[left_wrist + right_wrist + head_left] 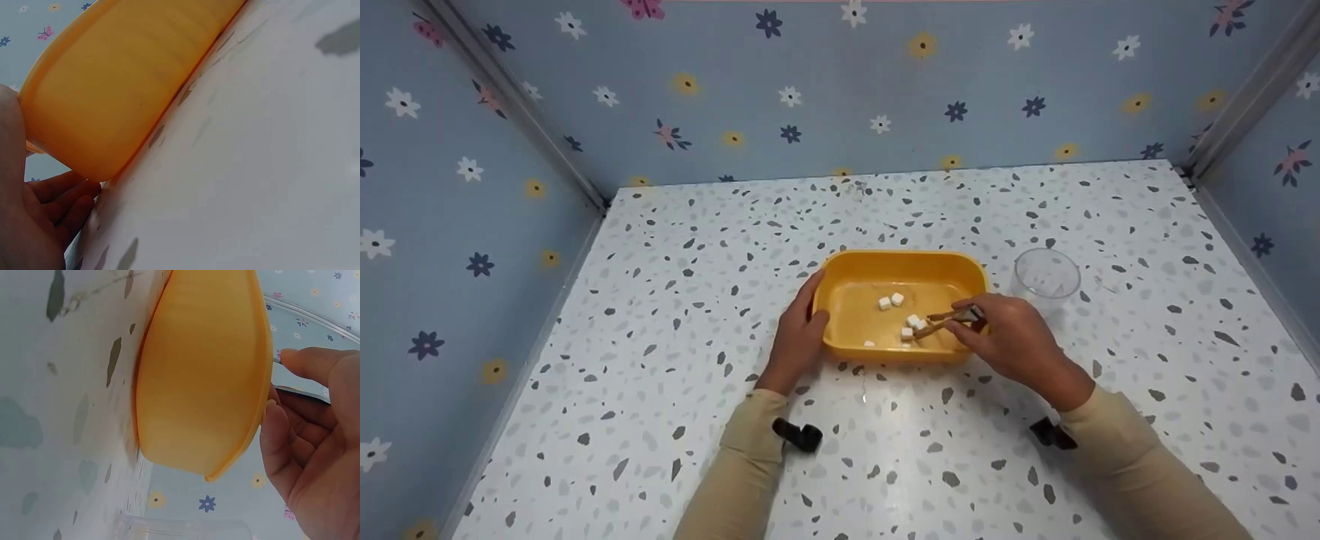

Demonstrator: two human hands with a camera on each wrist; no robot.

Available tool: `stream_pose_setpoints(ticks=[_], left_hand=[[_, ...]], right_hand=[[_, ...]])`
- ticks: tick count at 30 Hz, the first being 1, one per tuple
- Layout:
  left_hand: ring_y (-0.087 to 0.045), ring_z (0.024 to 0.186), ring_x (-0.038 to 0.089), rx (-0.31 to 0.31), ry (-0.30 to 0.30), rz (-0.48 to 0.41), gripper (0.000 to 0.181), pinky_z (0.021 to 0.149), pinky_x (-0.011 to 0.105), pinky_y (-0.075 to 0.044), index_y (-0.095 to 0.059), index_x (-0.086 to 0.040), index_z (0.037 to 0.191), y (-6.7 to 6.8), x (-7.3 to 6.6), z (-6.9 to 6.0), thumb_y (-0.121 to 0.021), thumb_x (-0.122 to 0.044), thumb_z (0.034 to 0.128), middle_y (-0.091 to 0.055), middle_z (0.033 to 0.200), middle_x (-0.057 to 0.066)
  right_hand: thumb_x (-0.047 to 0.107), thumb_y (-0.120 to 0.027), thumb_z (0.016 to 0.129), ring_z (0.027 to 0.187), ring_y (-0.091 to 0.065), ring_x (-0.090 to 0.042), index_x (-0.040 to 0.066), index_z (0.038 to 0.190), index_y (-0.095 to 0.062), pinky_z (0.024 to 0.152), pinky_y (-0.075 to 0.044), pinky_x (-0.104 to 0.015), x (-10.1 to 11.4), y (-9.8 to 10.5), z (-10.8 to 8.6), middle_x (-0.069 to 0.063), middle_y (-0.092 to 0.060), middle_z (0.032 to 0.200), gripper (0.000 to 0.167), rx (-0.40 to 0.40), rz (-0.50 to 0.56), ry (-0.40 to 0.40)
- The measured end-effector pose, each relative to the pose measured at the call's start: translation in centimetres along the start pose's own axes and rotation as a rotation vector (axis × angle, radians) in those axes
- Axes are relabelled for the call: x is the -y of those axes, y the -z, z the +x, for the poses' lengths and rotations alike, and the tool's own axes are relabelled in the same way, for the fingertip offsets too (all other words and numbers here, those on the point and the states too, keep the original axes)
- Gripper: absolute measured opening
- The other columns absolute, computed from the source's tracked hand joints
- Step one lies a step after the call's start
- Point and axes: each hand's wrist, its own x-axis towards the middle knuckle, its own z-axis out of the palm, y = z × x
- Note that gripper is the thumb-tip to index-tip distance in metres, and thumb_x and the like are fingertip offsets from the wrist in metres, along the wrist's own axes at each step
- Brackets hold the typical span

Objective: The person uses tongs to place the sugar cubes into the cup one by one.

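Yeah, looking at a glossy yellow tub (896,266) with rounded corners, sitting on the speckled white tabletop (660,337). Gripped at its left end by the left hand (799,330). Holding a few small white cubes (885,304), mostly bunched close together. Also spotting brown tongs (936,326) with a silvery end, pinched in the right hand (1018,337) and dipped toward the cubes. Plus a clear cup (1046,276) near the tub's right end.

Left wrist view crops the yellow tray (112,101).
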Motion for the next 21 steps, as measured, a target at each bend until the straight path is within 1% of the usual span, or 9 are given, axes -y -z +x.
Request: stream_pose_setpoints(ticks=[6, 11, 15, 21], left_hand=[[-0.044, 0.132, 0.008, -0.009, -0.02, 0.01, 0.061, 0.112, 0.034, -0.034, -0.037, -0.032, 0.155, 0.0, -0.11, -0.03, -0.045, -0.015, 0.0969, -0.04, 0.154, -0.013], [-0.043, 0.133, 0.007, -0.002, -0.008, 0.012, 0.062, 0.113, 0.033, -0.033, -0.036, -0.032, 0.156, 0.04, -0.16, 0.01, -0.045, -0.016, 0.0972, -0.038, 0.155, -0.013], [-0.042, 0.134, 0.007, 0.0, -0.003, 0.016, 0.062, 0.113, 0.033, -0.033, -0.035, -0.033, 0.156, 0.02, -0.1, 0.08, -0.045, -0.016, 0.0972, -0.038, 0.156, -0.013], [-0.042, 0.135, 0.008, -0.006, -0.013, 0.02, 0.062, 0.113, 0.034, -0.033, -0.036, -0.033, 0.156, 0.01, -0.01, 0.12, -0.046, -0.016, 0.0975, -0.038, 0.156, -0.012]], right_hand=[[0.018, -0.08, 0.086, 0.061, -0.057, -0.01, 0.001, 0.099, -0.074, 0.053, -0.049, -0.026, -0.15, -0.24, -0.11, -0.001, -0.068, 0.077, 0.022, -0.03, -0.014, 0.017], [0.015, -0.079, 0.086, 0.061, -0.058, -0.009, 0.001, 0.098, -0.074, 0.052, -0.05, -0.024, -0.45, -0.36, -0.1, -0.003, -0.07, 0.078, 0.02, -0.039, 0.013, 0.012], [0.012, -0.079, 0.086, 0.059, -0.055, -0.01, 0.001, 0.097, -0.075, 0.049, -0.048, -0.024, -0.68, -0.37, -0.14, -0.003, -0.07, 0.078, 0.016, -0.046, 0.038, 0.009], [0.013, -0.078, 0.087, 0.057, -0.053, -0.009, 0.002, 0.096, -0.075, 0.048, -0.047, -0.024, -0.89, -0.37, -0.13, -0.002, -0.07, 0.078, 0.014, -0.049, 0.047, 0.004]])
